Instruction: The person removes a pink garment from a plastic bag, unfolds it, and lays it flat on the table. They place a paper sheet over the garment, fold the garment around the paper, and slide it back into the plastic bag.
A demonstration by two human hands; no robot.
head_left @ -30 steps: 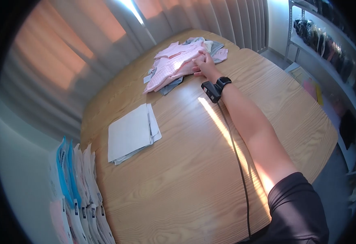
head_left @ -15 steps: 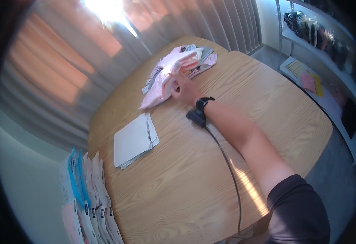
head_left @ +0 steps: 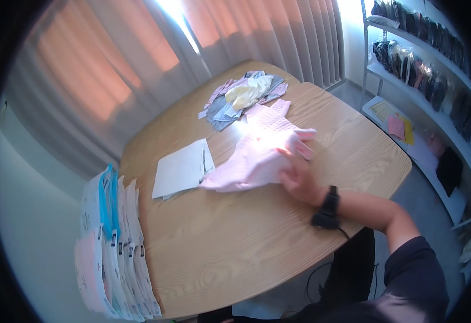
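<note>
My right hand (head_left: pixel 302 177), with a black band on its wrist, pinches the near edge of a small pink garment (head_left: pixel 254 167). The garment has a quilted texture and looks baby-sized; it lies partly spread across the middle of the wooden table (head_left: pixel 219 242). Its left tip touches or overlaps the stack of white sheets (head_left: pixel 180 168). Sunlight washes out its centre. Farther back rests a pile of clothes (head_left: pixel 222 112) in grey, pink and blue, a pale yellow piece (head_left: pixel 249 92) on top. My left hand is out of view.
Packed plastic bags (head_left: pixel 133 247) stand in rows along the table's left edge. A black device on a cable (head_left: pixel 326 220) is at my right wrist. Shelves (head_left: pixel 407 81) with bagged items line the right wall. Curtains (head_left: pixel 106 70) hang behind the table.
My right hand has drawn the pink garment off the clothes pile, toward me and to the right. The yellow piece on the pile now shows. The view has shifted a little.
</note>
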